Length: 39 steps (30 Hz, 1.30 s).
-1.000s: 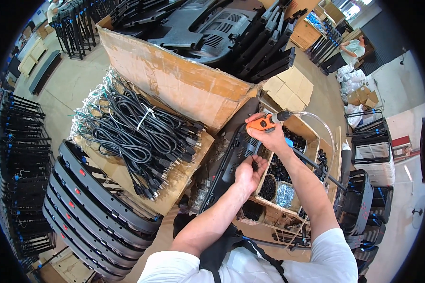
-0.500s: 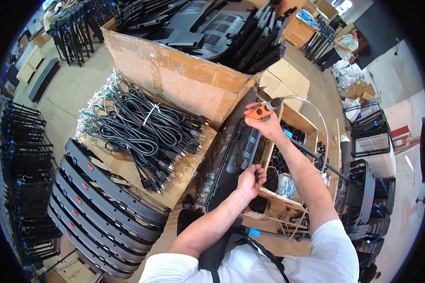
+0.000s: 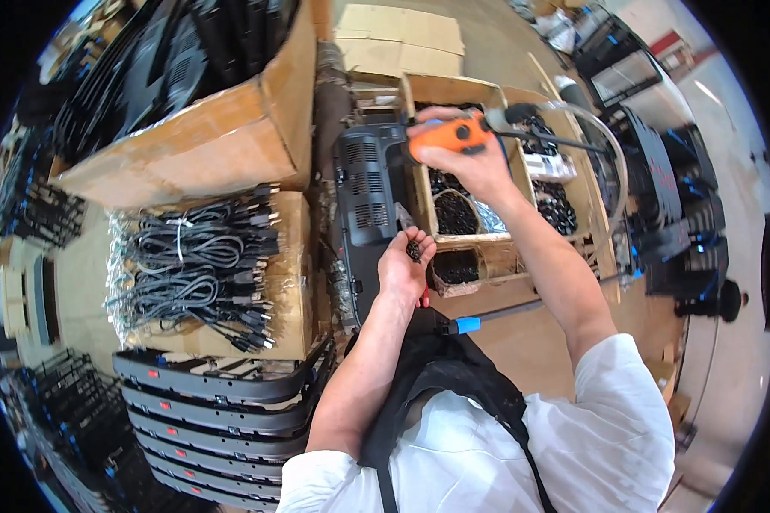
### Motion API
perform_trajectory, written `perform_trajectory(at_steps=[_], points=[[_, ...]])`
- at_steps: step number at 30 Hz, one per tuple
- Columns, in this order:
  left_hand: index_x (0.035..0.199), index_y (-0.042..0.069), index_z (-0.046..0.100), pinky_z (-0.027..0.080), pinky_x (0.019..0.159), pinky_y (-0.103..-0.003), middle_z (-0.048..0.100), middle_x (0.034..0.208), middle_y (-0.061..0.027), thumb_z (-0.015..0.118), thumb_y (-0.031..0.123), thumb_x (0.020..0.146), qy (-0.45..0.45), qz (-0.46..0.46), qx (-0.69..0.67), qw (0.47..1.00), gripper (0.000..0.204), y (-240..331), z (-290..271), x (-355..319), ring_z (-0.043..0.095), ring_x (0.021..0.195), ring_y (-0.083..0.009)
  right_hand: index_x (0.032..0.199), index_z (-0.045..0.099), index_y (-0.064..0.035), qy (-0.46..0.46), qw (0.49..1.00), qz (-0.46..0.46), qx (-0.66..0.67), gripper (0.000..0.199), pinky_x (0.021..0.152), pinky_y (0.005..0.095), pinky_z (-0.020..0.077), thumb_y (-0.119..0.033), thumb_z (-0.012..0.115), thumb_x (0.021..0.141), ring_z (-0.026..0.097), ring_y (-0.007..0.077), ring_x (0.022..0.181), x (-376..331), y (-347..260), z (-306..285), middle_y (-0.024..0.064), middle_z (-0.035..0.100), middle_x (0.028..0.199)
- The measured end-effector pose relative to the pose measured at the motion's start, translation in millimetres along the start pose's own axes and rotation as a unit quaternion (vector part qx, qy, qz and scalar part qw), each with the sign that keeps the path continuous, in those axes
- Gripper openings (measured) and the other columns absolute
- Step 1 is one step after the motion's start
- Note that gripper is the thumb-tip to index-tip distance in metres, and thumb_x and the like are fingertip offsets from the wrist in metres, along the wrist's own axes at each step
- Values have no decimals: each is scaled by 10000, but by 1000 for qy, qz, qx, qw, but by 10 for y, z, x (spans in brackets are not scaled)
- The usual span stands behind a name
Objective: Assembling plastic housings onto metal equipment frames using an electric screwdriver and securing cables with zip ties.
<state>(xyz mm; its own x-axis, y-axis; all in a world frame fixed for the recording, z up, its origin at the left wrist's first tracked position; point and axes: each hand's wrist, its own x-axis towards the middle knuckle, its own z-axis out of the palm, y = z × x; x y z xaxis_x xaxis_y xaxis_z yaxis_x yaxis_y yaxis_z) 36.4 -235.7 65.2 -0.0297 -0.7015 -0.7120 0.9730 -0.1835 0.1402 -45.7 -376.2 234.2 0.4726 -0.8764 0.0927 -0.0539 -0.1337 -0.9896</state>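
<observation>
My right hand is wrapped round an orange power screwdriver with a clear hose running from its grey end. It hovers over the left part of a wooden compartment box and is slightly blurred. Cupped palm up, my left hand holds a small heap of dark screws, fingers curled around them. Just beyond that hand lies a black plastic housing with slotted vents. The driver's working end cannot be made out.
Bundled black cables lie on cardboard to the left, above a stack of curved black frames. A big carton of black covers stands at the far left. Small dark parts fill the box compartments. A blue-tipped bar crosses near my body.
The whole view has turned, so the cables and carton sit further left. My right hand has brought the screwdriver to a flatter angle; both hands keep their hold.
</observation>
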Motion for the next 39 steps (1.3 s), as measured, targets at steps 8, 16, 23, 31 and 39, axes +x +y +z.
perform_trajectory(at_steps=[8,16,23,31,39], points=[[1076,70,683,547,883,-366,686,1122,-107,535,227,1089,13,-103,271,957,215,-887,-50,493,659,973,-251,1368,565,31,279,959,36,-28,585,1026,390,550,-79,794,841,709,251,1124,-2332,-452,-1150,183,739,1229],[1375,39,618,539,918,-450,685,1305,-152,537,353,1061,-49,-69,602,794,451,-1131,-315,1017,668,1097,-268,1421,516,4,481,870,104,-1,565,1058,403,512,-91,733,907,672,270,1192,-4111,-336,-1912,184,704,1258],[1096,5,748,535,969,-552,734,1123,-275,397,579,1059,-192,52,912,358,674,-1308,182,-453,692,1106,-449,1356,575,-123,596,728,240,239,407,946,387,590,-174,713,976,699,239,1093,-5337,1842,-2506,100,691,1221],[1162,29,771,523,1042,-510,746,1178,-238,337,642,1059,23,-19,953,301,758,-1508,174,-692,704,1157,-401,1186,628,-134,464,703,338,420,245,955,440,584,-280,699,1004,698,242,1037,-4451,3559,-2446,72,712,1150],[1082,34,772,512,1031,-535,741,1123,-263,356,595,1070,49,-22,954,295,700,-1673,241,-663,688,1129,-442,1243,594,-91,438,683,312,494,378,1071,431,541,-382,682,1017,659,258,1162,-3501,3769,-2286,109,654,1263]])
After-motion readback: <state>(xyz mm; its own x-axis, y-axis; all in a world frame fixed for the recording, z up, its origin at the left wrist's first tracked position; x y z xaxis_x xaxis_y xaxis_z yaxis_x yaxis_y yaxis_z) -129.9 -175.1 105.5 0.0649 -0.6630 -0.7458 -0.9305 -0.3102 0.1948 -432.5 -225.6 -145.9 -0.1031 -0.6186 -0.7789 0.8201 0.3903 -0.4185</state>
